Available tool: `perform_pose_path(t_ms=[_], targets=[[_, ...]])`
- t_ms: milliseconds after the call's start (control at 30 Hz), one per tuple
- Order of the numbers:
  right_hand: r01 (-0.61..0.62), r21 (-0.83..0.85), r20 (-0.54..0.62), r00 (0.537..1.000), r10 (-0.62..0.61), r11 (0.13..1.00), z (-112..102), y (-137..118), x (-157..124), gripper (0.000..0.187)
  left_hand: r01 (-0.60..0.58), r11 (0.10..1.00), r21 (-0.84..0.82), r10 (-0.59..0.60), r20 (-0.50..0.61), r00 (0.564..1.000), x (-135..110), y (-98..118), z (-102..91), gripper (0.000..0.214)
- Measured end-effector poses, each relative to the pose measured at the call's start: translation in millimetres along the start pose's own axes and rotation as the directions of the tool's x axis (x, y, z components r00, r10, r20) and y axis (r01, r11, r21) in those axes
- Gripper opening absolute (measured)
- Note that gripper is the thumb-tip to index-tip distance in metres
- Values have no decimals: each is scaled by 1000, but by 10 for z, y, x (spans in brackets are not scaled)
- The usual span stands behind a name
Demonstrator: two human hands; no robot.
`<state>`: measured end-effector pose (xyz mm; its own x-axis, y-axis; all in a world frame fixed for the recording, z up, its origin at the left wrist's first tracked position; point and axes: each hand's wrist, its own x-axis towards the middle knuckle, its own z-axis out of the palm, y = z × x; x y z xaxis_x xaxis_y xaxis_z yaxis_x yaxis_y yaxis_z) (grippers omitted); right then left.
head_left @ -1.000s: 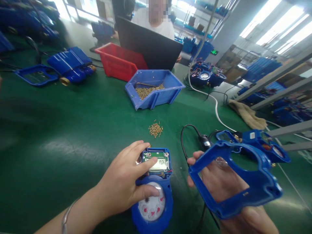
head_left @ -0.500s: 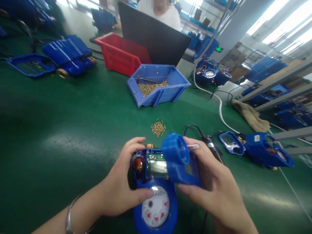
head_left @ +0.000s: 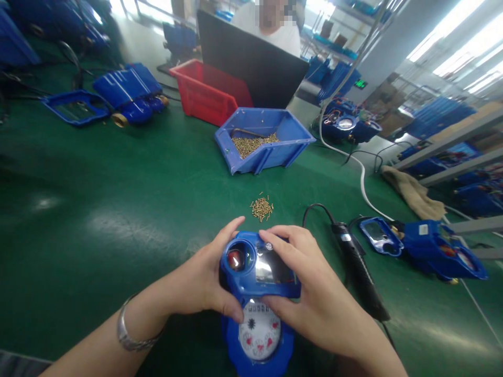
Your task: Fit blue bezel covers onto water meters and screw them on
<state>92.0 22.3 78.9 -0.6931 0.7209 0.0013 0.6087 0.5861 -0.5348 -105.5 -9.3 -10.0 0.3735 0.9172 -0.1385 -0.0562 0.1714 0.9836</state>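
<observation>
A blue water meter (head_left: 260, 335) with a white dial stands on the green bench in front of me. Its blue cover (head_left: 240, 288), with a round opening and a clear window, lies over the top part of the body. My right hand (head_left: 314, 283) grips the cover's right side, fingers on top and thumb along the lower edge. Around the left side of the meter my left hand (head_left: 208, 280) is curled, its thumb near the dial. Beyond the meter is a small pile of brass screws (head_left: 262, 208). Whether the cover sits flush cannot be seen.
A black electric screwdriver (head_left: 359, 272) lies to the right, beside another opened meter (head_left: 436, 248). Farther back stand a blue bin (head_left: 275, 152) of screws and a red bin (head_left: 208, 97). Another meter (head_left: 126, 94) is at the left. A person sits behind a dark panel (head_left: 251, 57).
My right hand has brought the cover left and down, turning it from tilted to lying over the meter's circuit board. The screwdriver has come into fuller view.
</observation>
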Motion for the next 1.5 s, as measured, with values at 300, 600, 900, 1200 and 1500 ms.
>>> perform_pose_path(t_ms=[300,600,900,1200,1500], targets=[[-12,37,49,999,10,999,-7,-23,5,66,-41,993,-112,45,34,998,35,26,9,126],[-54,-23,87,995,56,998,-16,-20,-1,63,-10,1000,-16,10,2,1000,23,75,10,127],[-66,31,82,995,64,997,73,46,28,69,-29,1000,-8,29,15,999,35,91,3,131],[2,223,20,1000,-6,975,151,160,-40,62,22,997,-79,-28,-81,996,15,140,112,96],[-478,867,291,719,632,145,334,138,107,48,50,984,-174,-75,-137,988,-4,179,199,92]])
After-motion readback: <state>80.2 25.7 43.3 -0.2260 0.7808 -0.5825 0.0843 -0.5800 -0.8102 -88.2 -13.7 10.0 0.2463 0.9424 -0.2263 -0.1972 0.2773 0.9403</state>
